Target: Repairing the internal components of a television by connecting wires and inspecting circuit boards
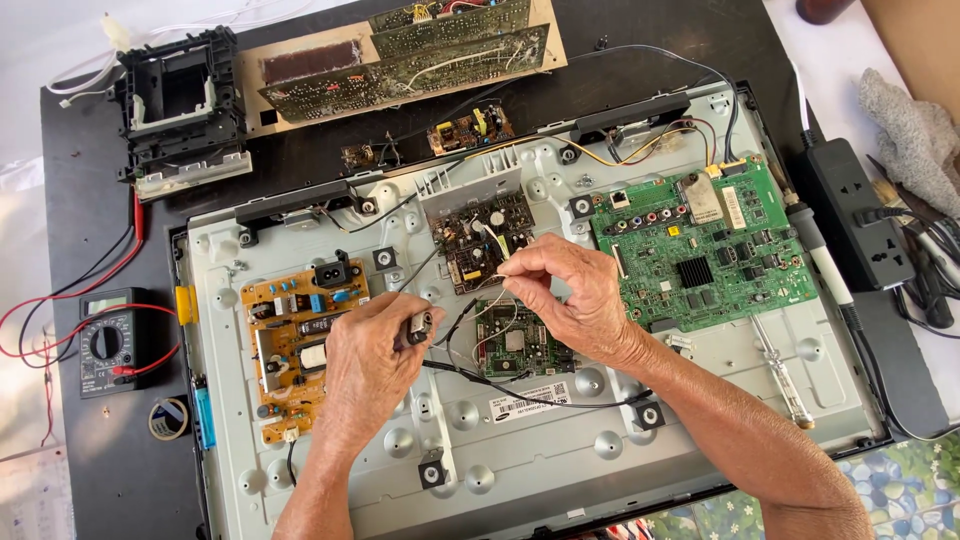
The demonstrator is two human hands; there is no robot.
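Holding: left hand (365,350) fingers clamped on small black part (417,328)
Pinching: right hand (575,295) fingers together on white wire (492,240), twelve o'clock of small green board (520,345)

Left hand (365,350) covers most of the small dark grey connector part (418,327) it grips; only one end shows. Right hand (570,300) pinches something at the fingertips, probably a thin pale wire (497,262), too small to tell. Its palm hides part of the small green circuit board (520,350). Both forearms cut off at bottom edge. Brown bottle-like object (825,8) cut off at top edge. Grey crumpled cloth (915,135) runs off the right edge.
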